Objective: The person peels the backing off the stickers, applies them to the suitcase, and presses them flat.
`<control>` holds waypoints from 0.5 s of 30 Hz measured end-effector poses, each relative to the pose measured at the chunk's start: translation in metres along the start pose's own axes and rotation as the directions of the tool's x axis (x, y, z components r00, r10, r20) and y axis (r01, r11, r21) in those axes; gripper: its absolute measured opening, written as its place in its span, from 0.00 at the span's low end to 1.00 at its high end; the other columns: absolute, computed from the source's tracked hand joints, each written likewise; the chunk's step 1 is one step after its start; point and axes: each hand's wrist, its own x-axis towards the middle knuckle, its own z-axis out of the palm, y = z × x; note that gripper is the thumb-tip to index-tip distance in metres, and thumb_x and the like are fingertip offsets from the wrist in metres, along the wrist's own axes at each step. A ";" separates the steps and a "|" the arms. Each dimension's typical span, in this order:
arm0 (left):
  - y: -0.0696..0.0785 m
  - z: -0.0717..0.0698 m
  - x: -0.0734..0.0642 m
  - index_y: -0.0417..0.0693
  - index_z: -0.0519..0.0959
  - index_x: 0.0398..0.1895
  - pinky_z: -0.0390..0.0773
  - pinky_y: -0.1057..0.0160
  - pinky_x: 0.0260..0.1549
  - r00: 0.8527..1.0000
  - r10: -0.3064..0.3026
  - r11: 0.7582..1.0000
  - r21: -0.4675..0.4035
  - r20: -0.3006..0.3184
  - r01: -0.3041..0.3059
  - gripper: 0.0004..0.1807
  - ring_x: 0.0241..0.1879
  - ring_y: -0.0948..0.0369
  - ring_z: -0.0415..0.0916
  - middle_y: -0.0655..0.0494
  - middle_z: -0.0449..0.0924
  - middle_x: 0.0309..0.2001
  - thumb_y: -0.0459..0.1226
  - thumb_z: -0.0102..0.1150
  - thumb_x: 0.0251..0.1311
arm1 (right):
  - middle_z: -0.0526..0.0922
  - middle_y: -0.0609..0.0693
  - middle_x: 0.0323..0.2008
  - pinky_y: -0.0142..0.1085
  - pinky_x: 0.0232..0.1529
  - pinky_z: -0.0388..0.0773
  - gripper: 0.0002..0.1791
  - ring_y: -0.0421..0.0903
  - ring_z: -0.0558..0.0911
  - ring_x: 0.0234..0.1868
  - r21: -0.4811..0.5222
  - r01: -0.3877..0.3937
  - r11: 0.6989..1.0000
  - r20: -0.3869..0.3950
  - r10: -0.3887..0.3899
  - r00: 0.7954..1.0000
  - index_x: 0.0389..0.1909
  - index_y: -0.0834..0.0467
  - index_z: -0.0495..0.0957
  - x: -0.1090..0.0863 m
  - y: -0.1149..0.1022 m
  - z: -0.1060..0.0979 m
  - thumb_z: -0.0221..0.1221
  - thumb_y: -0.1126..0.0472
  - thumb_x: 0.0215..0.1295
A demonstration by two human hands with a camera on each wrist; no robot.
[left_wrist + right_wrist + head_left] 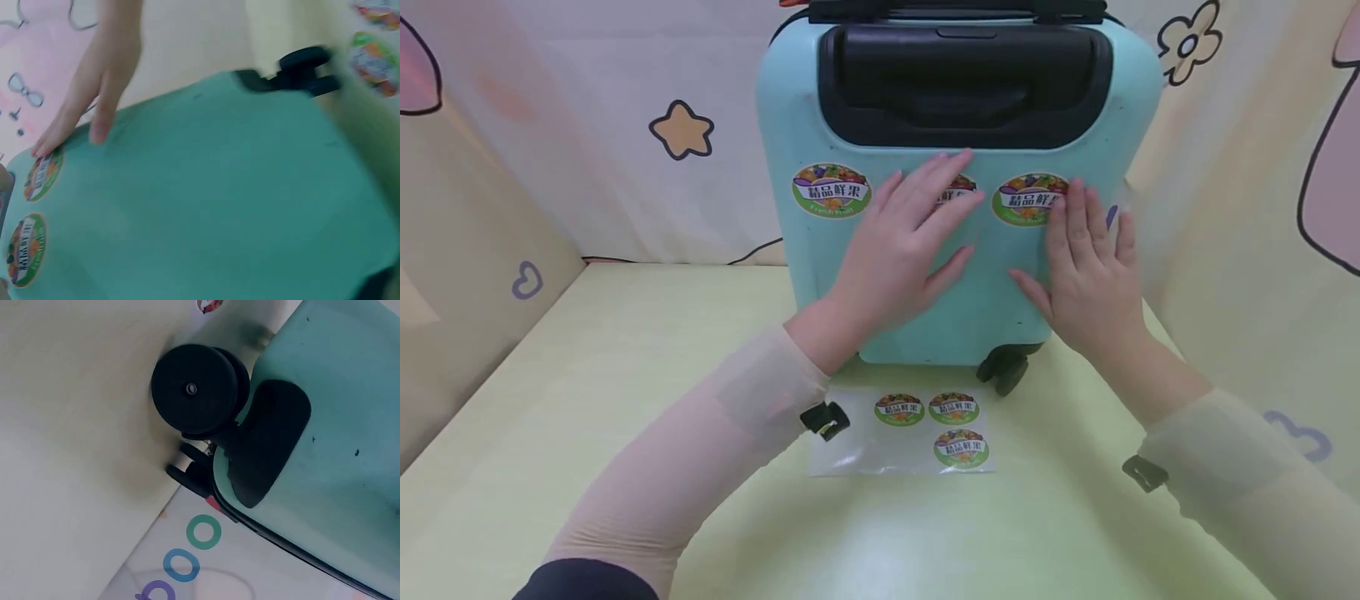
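Observation:
A light blue suitcase (977,292) stands on the table with its black handle recess (962,83) at the top. Across its front run three oval fruit stickers: a left one (832,192), a middle one (958,190) and a right one (1026,200). My left hand (898,258) is spread over the middle sticker and partly hides it. With fairly straight fingers, my right hand (1093,279) touches the suitcase at the right sticker's outer edge. The left wrist view also shows that right hand (103,75) by a sticker (44,176). No hand appears in the right wrist view.
A sticker sheet (865,457) with three oval stickers left on it lies before the suitcase, partly under my left forearm. One black wheel (1003,367) shows at the suitcase's lower right, seen closely as a wheel (190,387). Patterned cloth (700,208) hangs behind the table.

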 end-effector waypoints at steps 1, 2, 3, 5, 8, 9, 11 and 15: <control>0.001 0.001 -0.007 0.40 0.76 0.52 0.53 0.57 0.64 1.000 0.026 0.999 -0.033 -0.014 -0.026 0.20 0.64 0.52 0.61 0.42 0.66 0.62 0.41 0.60 0.58 | 0.42 0.48 0.73 0.50 0.68 0.39 0.42 0.47 0.44 0.72 0.013 0.010 1.000 0.002 -0.010 1.000 0.73 0.55 0.41 -0.002 -0.001 0.000 0.41 0.37 0.68; 0.003 0.002 -0.014 0.39 0.77 0.50 0.57 0.58 0.63 0.999 0.044 0.997 -0.062 -0.012 -0.044 0.19 0.62 0.52 0.64 0.42 0.68 0.61 0.39 0.61 0.57 | 0.41 0.48 0.73 0.50 0.68 0.40 0.41 0.47 0.44 0.72 0.027 0.024 0.999 0.001 -0.024 1.000 0.73 0.55 0.41 -0.004 -0.003 -0.001 0.41 0.37 0.68; 0.004 0.003 -0.022 0.39 0.78 0.49 0.61 0.60 0.61 0.999 0.054 0.995 -0.082 0.005 -0.053 0.18 0.59 0.51 0.67 0.42 0.70 0.59 0.38 0.61 0.57 | 0.41 0.48 0.73 0.49 0.68 0.40 0.41 0.47 0.44 0.72 0.049 0.045 0.998 0.001 -0.046 0.999 0.73 0.55 0.41 -0.006 -0.006 -0.001 0.41 0.38 0.69; 0.007 0.004 -0.037 0.39 0.78 0.47 0.66 0.61 0.57 0.995 0.054 0.993 -0.105 0.078 -0.046 0.16 0.55 0.52 0.72 0.43 0.73 0.56 0.38 0.62 0.56 | 0.42 0.49 0.73 0.50 0.67 0.43 0.39 0.47 0.45 0.72 0.100 0.099 0.990 0.011 -0.101 0.995 0.73 0.57 0.42 -0.013 -0.011 -0.003 0.42 0.40 0.70; 0.010 0.006 -0.060 0.42 0.79 0.47 0.71 0.62 0.52 0.966 0.017 0.995 -0.103 0.259 0.010 0.15 0.52 0.55 0.75 0.48 0.76 0.54 0.39 0.60 0.58 | 0.52 0.54 0.71 0.52 0.64 0.54 0.35 0.50 0.53 0.70 0.168 0.165 0.972 0.024 -0.171 0.985 0.70 0.64 0.53 -0.024 -0.023 -0.005 0.42 0.44 0.71; 0.011 0.007 -0.068 0.43 0.79 0.47 0.73 0.62 0.50 0.948 0.003 0.995 -0.094 0.317 0.028 0.15 0.50 0.56 0.76 0.50 0.77 0.52 0.40 0.59 0.59 | 0.56 0.56 0.69 0.53 0.62 0.58 0.34 0.52 0.57 0.69 0.188 0.177 0.966 0.035 -0.187 0.982 0.67 0.66 0.58 -0.028 -0.028 -0.005 0.42 0.45 0.72; 0.012 0.009 -0.081 0.44 0.79 0.48 0.75 0.63 0.45 0.908 -0.022 0.995 -0.081 0.418 0.061 0.15 0.47 0.59 0.77 0.53 0.79 0.49 0.41 0.58 0.60 | 0.65 0.61 0.63 0.54 0.57 0.65 0.31 0.55 0.65 0.64 0.225 0.183 0.957 0.059 -0.201 0.978 0.61 0.70 0.66 -0.035 -0.036 -0.008 0.42 0.47 0.72; 0.011 0.015 -0.104 0.46 0.79 0.47 0.77 0.64 0.36 0.830 -0.064 0.994 -0.035 0.554 0.100 0.15 0.37 0.62 0.79 0.57 0.80 0.42 0.43 0.57 0.61 | 0.75 0.65 0.54 0.52 0.46 0.74 0.27 0.59 0.76 0.53 0.326 0.177 0.929 0.100 -0.220 0.970 0.52 0.72 0.74 -0.044 -0.051 -0.008 0.42 0.51 0.73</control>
